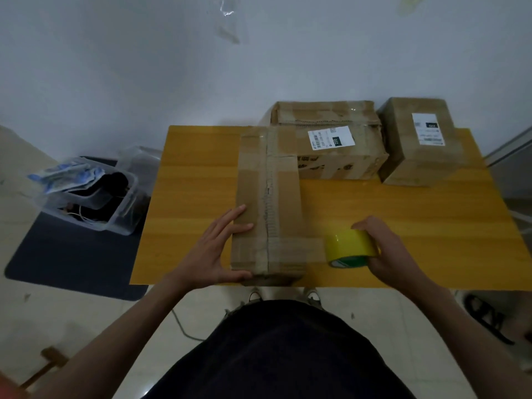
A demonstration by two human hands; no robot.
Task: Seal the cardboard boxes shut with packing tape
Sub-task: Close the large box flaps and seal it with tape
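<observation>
Progress was judged to be at an early stage, with the first of three boxes under treatment. The near box was steadied by the left hand, whose straight fingers were laid flat on its top while the thumb was pressed against its near end; nothing was gripped. A strip running across the top near the person was seen to lead from the box to the tape roll, which was held just to the right of the box in the curled fingers of the right hand. This strip was taken to be fresh tape not yet cut from the roll. The long centre seam, lying just beyond the left fingertips, appeared ragged and partly open, so its sealing was judged to be outstanding. Older brown tape was visible elsewhere on the top.

Two further boxes were placed well beyond both hands: the labelled box, behind the near one, and the far-right box, beyond the right hand. Whether these had been newly sealed could not be told.

Counts: three cardboard boxes, one roll of tape, two white labels, one table, and one clear bin to the left of the left hand.
</observation>
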